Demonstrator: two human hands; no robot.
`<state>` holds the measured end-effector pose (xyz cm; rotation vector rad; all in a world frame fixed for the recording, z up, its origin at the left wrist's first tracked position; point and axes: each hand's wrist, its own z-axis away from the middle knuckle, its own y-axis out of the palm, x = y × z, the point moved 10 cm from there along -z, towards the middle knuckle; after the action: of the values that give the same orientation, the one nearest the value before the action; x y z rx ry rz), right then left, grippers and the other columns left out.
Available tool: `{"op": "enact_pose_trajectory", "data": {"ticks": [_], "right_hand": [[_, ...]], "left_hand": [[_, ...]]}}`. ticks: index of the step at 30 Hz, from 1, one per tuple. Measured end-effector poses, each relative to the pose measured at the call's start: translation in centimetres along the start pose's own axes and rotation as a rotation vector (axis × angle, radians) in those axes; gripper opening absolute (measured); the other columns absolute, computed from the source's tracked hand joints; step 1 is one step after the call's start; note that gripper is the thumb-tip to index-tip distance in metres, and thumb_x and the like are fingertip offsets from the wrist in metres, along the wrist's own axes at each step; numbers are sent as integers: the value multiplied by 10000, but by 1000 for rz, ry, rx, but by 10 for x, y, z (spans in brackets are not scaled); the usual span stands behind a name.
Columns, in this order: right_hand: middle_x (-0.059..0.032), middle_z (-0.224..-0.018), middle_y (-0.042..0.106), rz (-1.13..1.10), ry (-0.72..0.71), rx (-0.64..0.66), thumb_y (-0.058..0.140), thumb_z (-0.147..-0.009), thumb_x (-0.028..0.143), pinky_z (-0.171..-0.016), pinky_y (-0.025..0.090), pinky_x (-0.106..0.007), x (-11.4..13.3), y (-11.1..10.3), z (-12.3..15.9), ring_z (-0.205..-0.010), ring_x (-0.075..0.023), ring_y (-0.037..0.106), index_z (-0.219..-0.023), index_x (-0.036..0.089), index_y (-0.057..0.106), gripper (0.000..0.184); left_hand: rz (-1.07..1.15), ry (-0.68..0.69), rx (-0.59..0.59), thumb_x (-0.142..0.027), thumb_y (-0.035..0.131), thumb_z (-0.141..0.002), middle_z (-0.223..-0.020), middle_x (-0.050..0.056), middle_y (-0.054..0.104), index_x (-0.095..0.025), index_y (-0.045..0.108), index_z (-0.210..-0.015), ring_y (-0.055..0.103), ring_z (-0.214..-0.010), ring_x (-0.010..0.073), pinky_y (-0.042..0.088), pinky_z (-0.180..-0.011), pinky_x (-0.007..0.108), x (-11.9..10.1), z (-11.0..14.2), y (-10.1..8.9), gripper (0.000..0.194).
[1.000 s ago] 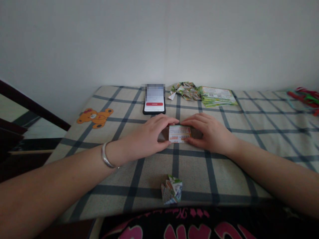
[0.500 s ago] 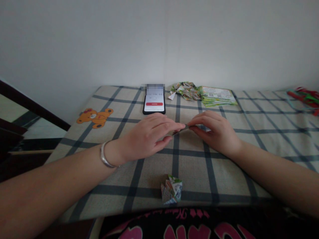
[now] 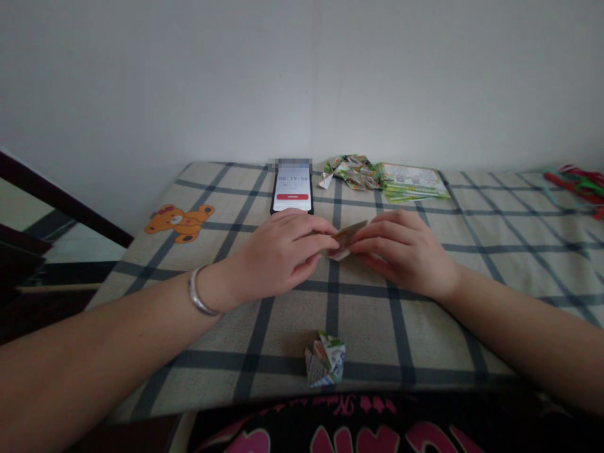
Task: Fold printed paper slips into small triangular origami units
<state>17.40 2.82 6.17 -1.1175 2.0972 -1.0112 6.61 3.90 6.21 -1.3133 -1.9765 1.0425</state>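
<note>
A small folded printed paper [image 3: 346,238] is held between both hands over the middle of the checked tablecloth [image 3: 377,327]. My left hand [image 3: 278,251], a silver bangle on its wrist, pinches the paper's left end with curled fingers. My right hand [image 3: 406,250] pinches its right end. The paper is tilted, lifted a little off the cloth. A finished folded paper shape [image 3: 324,358] stands near the front edge, apart from both hands.
A phone [image 3: 292,187] with a lit screen lies behind the hands. Further back are folded paper pieces [image 3: 352,170] and a stack of printed leaflets [image 3: 413,181]. Red and green items [image 3: 578,182] lie at the far right. A bear print [image 3: 179,221] marks the cloth's left side.
The paper lay flat under both hands a second ago. It has since been lifted and turned on edge, and both hands have closed in on it.
</note>
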Motion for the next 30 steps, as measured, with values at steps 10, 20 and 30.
{"op": "enact_pose_trajectory", "data": {"ticks": [10,20,30], "right_hand": [[-28,-1016,726,-97,-68,155,563,-902,203,-830,476,-338,11,16,1,-949,-203,596,-1013,186,654,144],[-21,-1111,703,-86,-82,296,520,-939,293,-807,461,-358,14,30,2,-998,-216,598,-1118,225,665,240],[-46,-901,706,-283,85,264,516,-796,87,-774,481,-332,0,27,0,-862,-194,613,-931,178,674,227]], "left_hand": [[-68,-44,70,-160,552,-868,-1197,91,578,-182,661,-1068,561,-1069,236,502,-904,408,8,4,12,228],[-20,-84,138,-158,511,-884,-1176,111,517,-171,665,-1060,542,-1078,239,502,-919,405,12,4,20,234],[-17,-25,110,-136,536,-879,-1075,88,496,-164,650,-1071,540,-956,193,511,-827,334,5,5,18,225]]}}
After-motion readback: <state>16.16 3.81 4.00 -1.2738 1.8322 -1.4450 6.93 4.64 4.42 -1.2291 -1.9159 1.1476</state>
